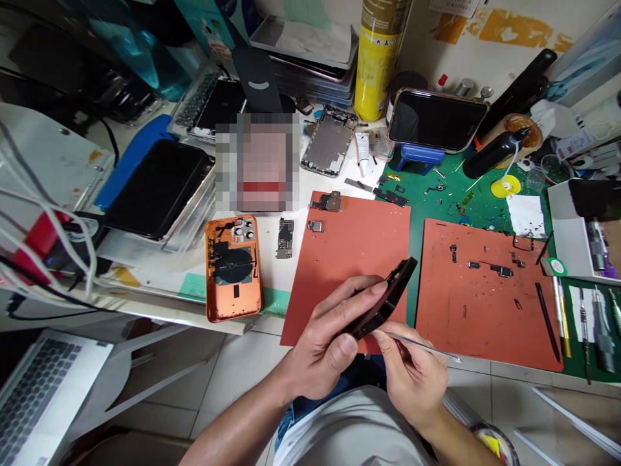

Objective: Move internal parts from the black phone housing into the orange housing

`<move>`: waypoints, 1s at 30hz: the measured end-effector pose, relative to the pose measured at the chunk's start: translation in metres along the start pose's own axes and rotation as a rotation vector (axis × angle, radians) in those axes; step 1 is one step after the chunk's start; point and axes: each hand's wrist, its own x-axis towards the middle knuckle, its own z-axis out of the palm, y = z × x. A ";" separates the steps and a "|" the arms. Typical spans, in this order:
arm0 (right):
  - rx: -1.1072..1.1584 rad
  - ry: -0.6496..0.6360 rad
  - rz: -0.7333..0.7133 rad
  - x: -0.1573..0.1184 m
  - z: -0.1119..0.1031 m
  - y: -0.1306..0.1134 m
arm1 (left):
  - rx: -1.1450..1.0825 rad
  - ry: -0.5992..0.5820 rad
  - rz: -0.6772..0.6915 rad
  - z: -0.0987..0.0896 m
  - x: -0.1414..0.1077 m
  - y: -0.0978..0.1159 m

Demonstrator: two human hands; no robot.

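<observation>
White-and-green desk [270, 268]; tiled floor [228, 375] below. Orange phone housing [230, 294] at near edge; largely bare left mat [359, 239] beside parts-strewn right mat [475, 317]. Two hands in view: left hand [323, 343], fingers clamped on one black phone assembly [391, 298], tilted over left mat; right hand [417, 375], fingers pinched together on one slim metal tool [431, 349]

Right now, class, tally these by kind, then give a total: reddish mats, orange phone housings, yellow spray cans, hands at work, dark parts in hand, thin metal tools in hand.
Reddish mats: 2
Orange phone housing: 1
Yellow spray can: 1
Hands: 2
Dark part: 1
Metal tool: 1
Total: 8
</observation>
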 end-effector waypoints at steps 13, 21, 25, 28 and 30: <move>0.040 0.009 0.045 -0.003 0.001 0.001 | -0.035 0.099 -0.045 0.007 -0.012 -0.008; 0.081 -0.008 0.041 0.001 -0.003 0.000 | 0.000 0.062 0.023 0.006 -0.004 -0.002; 0.081 0.002 0.026 0.005 -0.002 -0.003 | -0.014 0.059 0.001 0.007 -0.003 -0.002; 0.062 -0.009 0.018 0.006 -0.002 -0.004 | -0.011 0.069 -0.015 0.007 -0.004 -0.001; 0.051 -0.015 0.005 0.006 -0.003 -0.004 | 0.005 0.061 -0.024 0.007 -0.005 0.000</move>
